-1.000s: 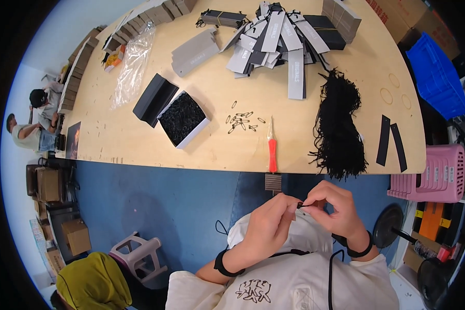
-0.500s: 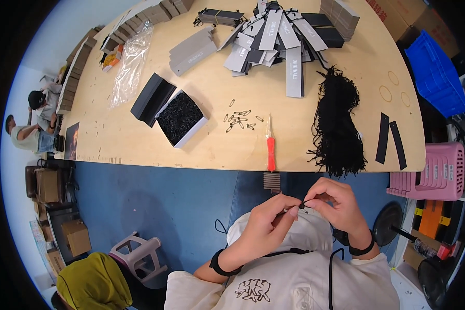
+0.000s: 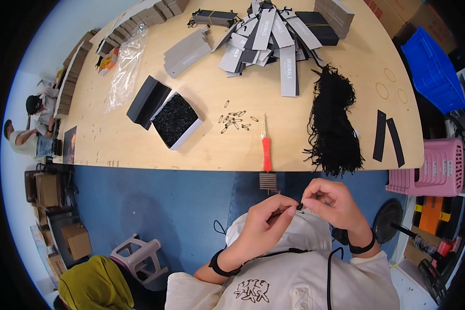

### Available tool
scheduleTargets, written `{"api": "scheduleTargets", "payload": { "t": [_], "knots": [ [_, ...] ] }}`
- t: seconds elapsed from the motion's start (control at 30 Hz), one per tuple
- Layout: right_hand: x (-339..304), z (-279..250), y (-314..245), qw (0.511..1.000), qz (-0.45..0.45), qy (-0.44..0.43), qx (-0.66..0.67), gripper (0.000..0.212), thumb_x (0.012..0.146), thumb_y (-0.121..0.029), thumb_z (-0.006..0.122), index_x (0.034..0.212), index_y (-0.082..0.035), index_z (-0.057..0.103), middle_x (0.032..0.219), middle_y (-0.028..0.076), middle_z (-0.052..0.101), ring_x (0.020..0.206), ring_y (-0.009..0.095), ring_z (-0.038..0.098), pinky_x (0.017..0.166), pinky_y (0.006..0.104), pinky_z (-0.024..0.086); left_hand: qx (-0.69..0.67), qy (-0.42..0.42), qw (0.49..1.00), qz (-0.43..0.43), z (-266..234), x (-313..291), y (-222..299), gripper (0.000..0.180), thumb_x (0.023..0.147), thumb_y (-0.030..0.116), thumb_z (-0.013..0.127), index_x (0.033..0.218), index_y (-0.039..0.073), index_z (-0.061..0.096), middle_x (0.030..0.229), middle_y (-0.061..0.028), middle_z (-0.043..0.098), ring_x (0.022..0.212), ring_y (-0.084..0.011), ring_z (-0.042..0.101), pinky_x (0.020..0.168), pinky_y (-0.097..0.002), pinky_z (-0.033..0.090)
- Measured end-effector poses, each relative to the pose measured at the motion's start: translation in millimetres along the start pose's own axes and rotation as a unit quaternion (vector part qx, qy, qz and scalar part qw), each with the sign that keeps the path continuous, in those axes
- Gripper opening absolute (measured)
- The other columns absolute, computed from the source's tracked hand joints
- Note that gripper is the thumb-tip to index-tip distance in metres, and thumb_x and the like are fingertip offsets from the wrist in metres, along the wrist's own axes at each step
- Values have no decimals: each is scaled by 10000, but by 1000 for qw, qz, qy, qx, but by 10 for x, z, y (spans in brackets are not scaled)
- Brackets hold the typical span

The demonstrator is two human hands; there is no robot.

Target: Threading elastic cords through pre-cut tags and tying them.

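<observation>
Both hands meet below the desk edge; the left hand and right hand each pinch a small black cord piece between fingertips; keeping the grip tight and close should steady it.

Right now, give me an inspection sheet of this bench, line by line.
Surface: wooden table, pale top, its near edge in front of the person.
Job's things: a small black piece pinched between both hands; too small to identify.
Clutter: red-handled cutter, scattered safety pins, heap of black cords, grey tags, open box of small black items, clear plastic bag, two black strips.
Grippers: left hand and right hand held close together at chest height, off the table.
Cables: black cable across the shirt.
Surroundings: blue floor, pink crate, blue bin, plastic stool, cardboard boxes, another person seated far left.
</observation>
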State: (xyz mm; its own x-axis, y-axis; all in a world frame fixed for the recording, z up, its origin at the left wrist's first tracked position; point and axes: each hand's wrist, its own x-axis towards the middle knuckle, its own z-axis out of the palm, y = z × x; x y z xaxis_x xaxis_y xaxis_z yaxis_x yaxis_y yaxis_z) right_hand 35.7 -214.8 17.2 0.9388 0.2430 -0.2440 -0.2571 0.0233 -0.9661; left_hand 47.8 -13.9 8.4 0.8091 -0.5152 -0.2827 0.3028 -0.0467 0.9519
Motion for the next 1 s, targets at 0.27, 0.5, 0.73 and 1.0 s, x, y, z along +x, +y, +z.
{"api": "scheduleTargets", "payload": {
  "t": [0.27,0.5,0.73,1.0],
  "knots": [
    [-4,-20,-15,997,54,-15,48,83,901,-54,612,922,24,591,798,-1,566,701,28,491,570,179,427,-44,-17,999,-18,-14,14,-27,91,948,31,535,1003,-9,595,781,47,537,677,-2,405,586,-172,316],
    [-4,-5,-24,995,67,-20,70,96,930,-76,583,949,18,573,787,8,583,674,37,505,593,190,429,-63,-24,997,-40,-27,19,-29,87,947,46,546,1000,-3,594,800,47,554,699,3,420,606,-166,324],
    [-22,22,-31,994,78,-15,71,120,937,-104,580,958,13,563,780,19,591,660,49,511,587,203,432,-118,-22,992,-26,15,18,26,82,940,42,556,998,-4,592,814,39,557,715,-5,432,620,-169,338],
    [-47,34,-82,990,89,-20,110,118,943,-110,565,957,7,570,794,19,596,684,49,516,585,202,429,-117,-18,993,-10,16,6,75,75,941,34,546,974,-12,596,797,40,540,700,-9,417,606,-175,326]
  ]
}}
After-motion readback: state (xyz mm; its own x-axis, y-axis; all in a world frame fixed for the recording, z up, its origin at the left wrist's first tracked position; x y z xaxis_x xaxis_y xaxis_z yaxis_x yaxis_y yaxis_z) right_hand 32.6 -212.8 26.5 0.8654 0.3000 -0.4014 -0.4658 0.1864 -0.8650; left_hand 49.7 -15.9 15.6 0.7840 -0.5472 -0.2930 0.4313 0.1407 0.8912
